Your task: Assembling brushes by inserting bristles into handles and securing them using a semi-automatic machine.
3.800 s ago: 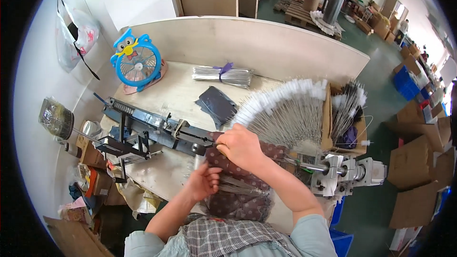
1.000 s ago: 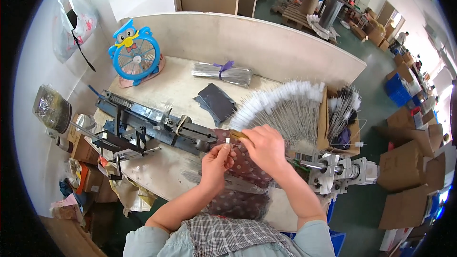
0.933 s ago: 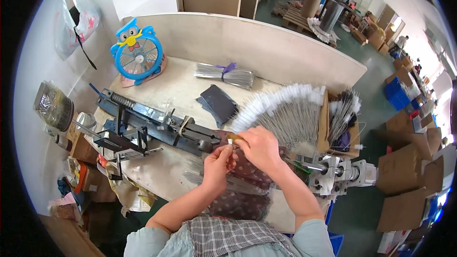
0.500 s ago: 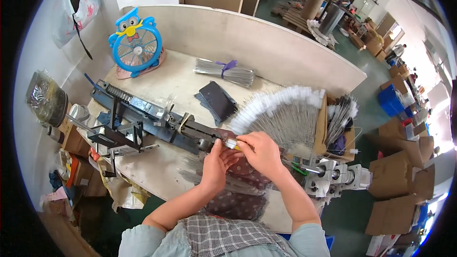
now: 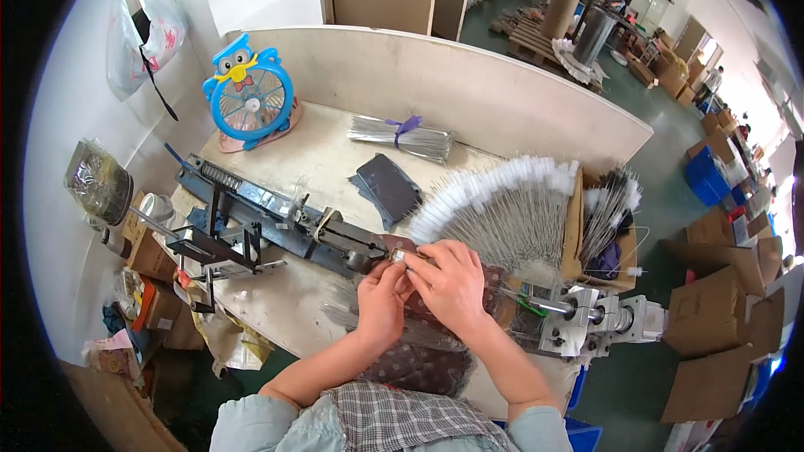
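Observation:
My left hand (image 5: 382, 305) and my right hand (image 5: 450, 286) meet at the near end of a long dark metal bench fixture (image 5: 352, 240). The fingers of both are pinched round a small whitish piece (image 5: 398, 257), partly covered by the fingertips; its exact kind does not show. Just left of the fingers is a round metal knob (image 5: 360, 262) on the fixture. Under my wrists lies a brown dotted cloth (image 5: 416, 366), with thin wires strewn over it. Beyond my right hand a wide fan of wire brushes with white bristle tips (image 5: 502, 209) is spread out.
A tied wire bundle (image 5: 402, 137), a dark flat phone-like thing (image 5: 387, 187) and a blue toy-shaped fan (image 5: 251, 105) are farther back. A clamp-like metal machine (image 5: 599, 318) stands right, beside a cardboard box of brushes (image 5: 607, 234). A low panel (image 5: 469, 75) edges the table.
The view has shifted slightly, so the scene sits lower. My left fingers have closed in on the small piece beside my right fingers. A yellow bit by the right fingertips no longer shows.

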`<state>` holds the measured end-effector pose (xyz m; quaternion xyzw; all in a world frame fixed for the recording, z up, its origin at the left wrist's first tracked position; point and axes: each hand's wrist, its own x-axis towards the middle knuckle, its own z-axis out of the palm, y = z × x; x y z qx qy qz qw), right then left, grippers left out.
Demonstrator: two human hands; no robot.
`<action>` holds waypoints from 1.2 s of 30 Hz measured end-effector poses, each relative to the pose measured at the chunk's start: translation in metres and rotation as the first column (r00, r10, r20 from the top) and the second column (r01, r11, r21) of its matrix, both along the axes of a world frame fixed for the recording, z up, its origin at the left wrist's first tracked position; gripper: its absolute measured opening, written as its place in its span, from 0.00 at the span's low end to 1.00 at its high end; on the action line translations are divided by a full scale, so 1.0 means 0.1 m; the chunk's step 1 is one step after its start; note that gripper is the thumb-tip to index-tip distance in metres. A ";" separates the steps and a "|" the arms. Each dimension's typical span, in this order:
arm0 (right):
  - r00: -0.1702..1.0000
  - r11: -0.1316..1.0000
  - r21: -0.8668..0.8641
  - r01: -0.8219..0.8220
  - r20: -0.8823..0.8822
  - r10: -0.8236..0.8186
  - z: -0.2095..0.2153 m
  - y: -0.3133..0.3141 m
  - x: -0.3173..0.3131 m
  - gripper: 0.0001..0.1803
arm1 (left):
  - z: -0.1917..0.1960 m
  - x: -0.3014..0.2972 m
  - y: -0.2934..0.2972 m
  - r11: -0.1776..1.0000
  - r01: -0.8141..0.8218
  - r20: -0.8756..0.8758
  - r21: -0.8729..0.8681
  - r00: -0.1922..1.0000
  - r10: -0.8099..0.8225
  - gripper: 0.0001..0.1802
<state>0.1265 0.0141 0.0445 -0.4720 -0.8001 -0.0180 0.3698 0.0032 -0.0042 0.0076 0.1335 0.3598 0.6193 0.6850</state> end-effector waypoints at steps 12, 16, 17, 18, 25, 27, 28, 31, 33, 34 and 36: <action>0.996 0.996 -0.073 -0.060 0.056 0.064 0.10 0.04 -0.03 0.14 | 0.05 -0.03 -0.01 1.000 0.022 0.079 -0.008 0.997 -0.022 0.05; 0.998 0.996 -0.074 -0.051 0.044 0.055 0.06 0.04 -0.01 0.14 | 0.06 0.00 0.01 0.997 0.000 0.130 -0.072 0.992 0.010 0.05; 0.998 0.996 -0.074 -0.055 0.031 0.057 0.05 0.04 0.00 0.14 | 0.05 -0.01 0.00 0.997 -0.004 0.136 -0.072 0.991 0.014 0.05; 0.998 0.996 -0.073 -0.057 0.036 0.059 0.05 0.03 -0.01 0.14 | 0.04 -0.02 -0.01 0.997 -0.002 0.136 -0.079 0.991 0.013 0.06; 1.000 1.000 -0.020 0.021 0.007 -0.021 0.04 0.01 -0.08 0.15 | 0.06 -0.01 -0.01 0.997 -0.006 0.123 -0.079 0.992 0.015 0.07; 0.999 0.999 -0.002 0.033 0.004 -0.033 0.05 0.00 -0.05 0.15 | -0.01 -0.02 -0.01 0.999 0.005 0.107 -0.047 0.994 0.000 0.07; 1.000 1.000 0.004 0.014 0.021 -0.014 0.05 -0.01 -0.03 0.15 | -0.02 -0.02 -0.01 1.000 0.020 0.089 -0.021 0.996 -0.018 0.07; 0.999 1.000 0.002 0.000 0.044 0.000 0.04 -0.01 0.01 0.14 | 0.06 0.02 0.01 1.000 -0.004 0.054 -0.024 0.999 0.005 0.04; 0.999 1.000 -0.004 0.000 0.049 0.000 0.06 -0.01 0.02 0.14 | 0.05 0.01 0.00 1.000 0.004 0.060 -0.020 0.998 -0.003 0.04; 0.999 1.000 0.000 0.002 0.043 -0.002 0.10 -0.02 0.02 0.14 | 0.05 0.00 0.01 1.000 0.008 0.066 -0.016 0.998 -0.007 0.03; 0.999 1.000 0.006 0.005 0.038 -0.005 0.13 -0.03 0.03 0.14 | 0.05 0.00 0.00 1.000 0.009 0.074 -0.019 0.997 -0.007 0.05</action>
